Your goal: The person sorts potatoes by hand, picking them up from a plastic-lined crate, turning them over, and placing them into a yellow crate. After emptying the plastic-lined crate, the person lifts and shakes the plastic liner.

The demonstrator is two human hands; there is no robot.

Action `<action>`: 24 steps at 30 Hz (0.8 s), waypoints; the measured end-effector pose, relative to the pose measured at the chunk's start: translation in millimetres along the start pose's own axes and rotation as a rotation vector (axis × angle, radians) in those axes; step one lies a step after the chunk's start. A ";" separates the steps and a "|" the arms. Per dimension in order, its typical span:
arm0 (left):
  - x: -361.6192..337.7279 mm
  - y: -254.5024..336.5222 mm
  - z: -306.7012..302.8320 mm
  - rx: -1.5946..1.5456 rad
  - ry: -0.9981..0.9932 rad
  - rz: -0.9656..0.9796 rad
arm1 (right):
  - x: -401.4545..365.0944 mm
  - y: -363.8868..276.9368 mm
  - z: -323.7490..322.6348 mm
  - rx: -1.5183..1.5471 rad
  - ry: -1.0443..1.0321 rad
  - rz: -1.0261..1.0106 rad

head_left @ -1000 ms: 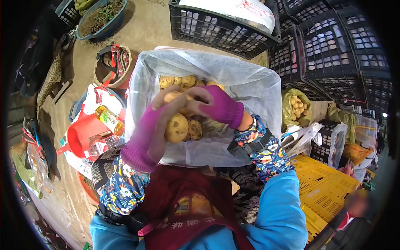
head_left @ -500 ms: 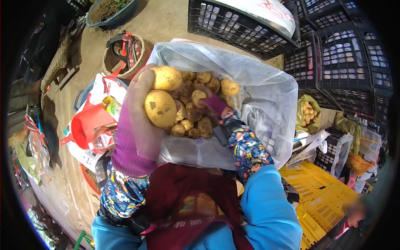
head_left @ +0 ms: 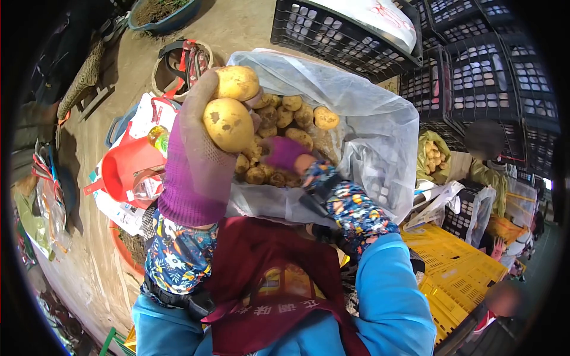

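Note:
Two large yellow potatoes (head_left: pixel 228 124) rest in my left hand (head_left: pixel 199 113), which wears a purple glove and is closed around them at the left edge of the lined crate. Inside the crate, my right hand (head_left: pixel 280 153), also gloved in purple, reaches among several smaller, soil-stained potatoes (head_left: pixel 304 115). Its fingers are blurred and partly hidden, so their grip does not show. One potato (head_left: pixel 298 138) lies right beside that hand. A translucent plastic liner (head_left: pixel 380 130) covers the crate's walls and folds over its rim.
Black crates (head_left: pixel 481 89) are stacked at the right, with another black crate (head_left: pixel 344 38) beyond the lined one. Yellow crates (head_left: pixel 454 273) stand at lower right, near a person. On the left are a red scoop (head_left: pixel 122 172), a bottle (head_left: pixel 145 188) and a basket (head_left: pixel 193 71).
My right hand has shifted slightly left and down among the potatoes, uncovering one beside it. My left hand still holds its two potatoes, slightly higher in view.

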State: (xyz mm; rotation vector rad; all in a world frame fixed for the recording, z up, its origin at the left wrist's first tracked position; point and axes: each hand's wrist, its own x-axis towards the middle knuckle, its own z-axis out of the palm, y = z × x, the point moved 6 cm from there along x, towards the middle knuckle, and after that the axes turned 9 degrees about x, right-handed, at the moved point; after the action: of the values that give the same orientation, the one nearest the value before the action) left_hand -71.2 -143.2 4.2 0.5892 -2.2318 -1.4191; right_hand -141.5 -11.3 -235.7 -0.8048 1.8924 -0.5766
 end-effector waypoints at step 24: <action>3.4 3.4 42.1 -0.198 -0.196 0.032 | -174.4 -43.8 -101.9 1.363 0.194 -0.627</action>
State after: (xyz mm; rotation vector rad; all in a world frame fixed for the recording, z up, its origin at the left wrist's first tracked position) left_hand -98.0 -113.0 -8.4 0.3607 -2.1976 -1.7209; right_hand -165.8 93.5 -59.2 -0.3568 0.9203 -2.0519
